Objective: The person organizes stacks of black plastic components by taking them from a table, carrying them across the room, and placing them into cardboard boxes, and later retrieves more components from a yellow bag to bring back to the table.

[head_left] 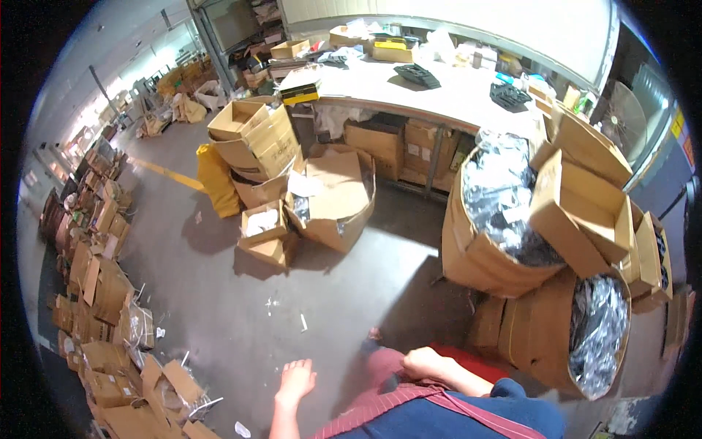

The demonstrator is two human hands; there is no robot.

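Apron cloth [395,401] lies at the near edge, across the person's front, just beside or under the right hand [423,363]. That hand is curled like a loose fist; whether it pinches a fold of the cloth, I cannot tell. Left of it, the left hand [297,379] is held out over the floor [351,285], fingers stretched and nothing in its grasp. If the curled fingers have caught a fold, a tug could pull the cloth askew; a loose edge might also snag on a carton flap if the body brushed past. The cloth is maroon with thin pale stripes, slanting over a dark blue shirt [468,418] and blurred toward the far side. Just right of the right arm is something red [468,364], mostly hidden. Farther out, a white scrap [303,322] on the floor could make a foot slide if stepped on. To the right, a tipped carton [537,329] shows plastic bags [601,333] at its mouth, which might spill if it were knocked. Left stands a row of cartons [110,289]; far off, the tabletop [475,102] carries black parts [417,75].
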